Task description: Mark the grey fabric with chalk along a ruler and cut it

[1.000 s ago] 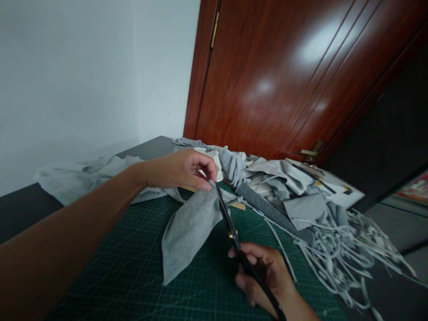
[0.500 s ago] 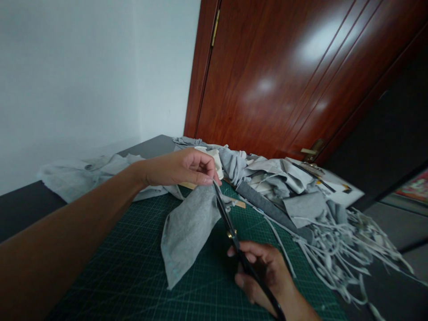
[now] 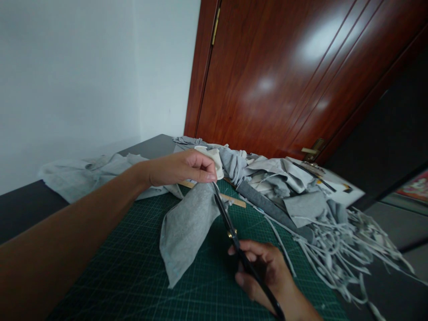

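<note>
1. The door is glossy red-brown wood with grooved lines, beside a smooth pale wall.
2. The dark, flat table bears a green mat printed with a fine grid.
3. A heap of crumpled gray and white fabric lies toward the door; thin, tangled strips spill to its right.
4. The left hand, its forearm reaching in from the left, pinches the cloth's top edge, thumb against fingers.
5. The right hand, low and right, is curled closed around the scissors' handles.
6. The soft, mottled gray cloth hangs over the mat, tapering to a point.
7. The black metal scissors slant up to the cloth, blades slightly parted.
8. A flat wooden strip lies behind them.
</note>
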Tool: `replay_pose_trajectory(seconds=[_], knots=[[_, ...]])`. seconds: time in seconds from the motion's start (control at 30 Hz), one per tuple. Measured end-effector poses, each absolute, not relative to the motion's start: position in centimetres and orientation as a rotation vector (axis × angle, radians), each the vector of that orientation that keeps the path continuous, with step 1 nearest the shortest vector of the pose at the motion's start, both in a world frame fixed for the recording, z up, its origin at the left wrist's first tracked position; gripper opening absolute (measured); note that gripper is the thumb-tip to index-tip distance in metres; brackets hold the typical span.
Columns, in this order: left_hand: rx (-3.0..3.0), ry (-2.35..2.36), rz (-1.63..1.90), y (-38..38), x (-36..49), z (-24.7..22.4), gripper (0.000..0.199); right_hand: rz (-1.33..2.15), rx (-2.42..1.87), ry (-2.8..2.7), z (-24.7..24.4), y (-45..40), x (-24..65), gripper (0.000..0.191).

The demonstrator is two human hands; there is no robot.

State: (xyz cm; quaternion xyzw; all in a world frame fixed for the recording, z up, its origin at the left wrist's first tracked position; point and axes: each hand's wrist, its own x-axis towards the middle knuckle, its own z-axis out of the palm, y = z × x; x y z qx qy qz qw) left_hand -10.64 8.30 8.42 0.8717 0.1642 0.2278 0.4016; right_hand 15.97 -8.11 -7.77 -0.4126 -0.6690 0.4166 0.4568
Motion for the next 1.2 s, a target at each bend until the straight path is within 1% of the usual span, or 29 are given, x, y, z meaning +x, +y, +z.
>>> replay_pose_trajectory(seconds=[0.2, 0.47, 0.83, 1.07, 1.2], knots=[[2.237, 0.461, 0.56, 8.4, -10.6, 8.4, 0.022, 1.012, -1.065, -1.711, -7.5, -8.1, 16.4, 0.031], [2.143, 0.388, 0.529, 8.2, -10.5, 8.3, 0.015, 0.976, -1.067, -1.764, -7.4, -8.2, 16.4, 0.036], [2.0, 0.293, 0.484, 7.6, -10.3, 8.3, 0.022, 0.946, -1.09, -1.828, -6.8, -8.4, 16.2, 0.036], [2.19, 0.423, 0.517, 7.8, -10.3, 8.4, 0.027, 0.959, -1.124, -1.814, -7.2, -8.4, 16.2, 0.04], [2.267, 0.438, 0.523, 7.7, -10.3, 8.8, 0.03, 0.945, -1.131, -1.817, -7.1, -8.5, 16.3, 0.038]])
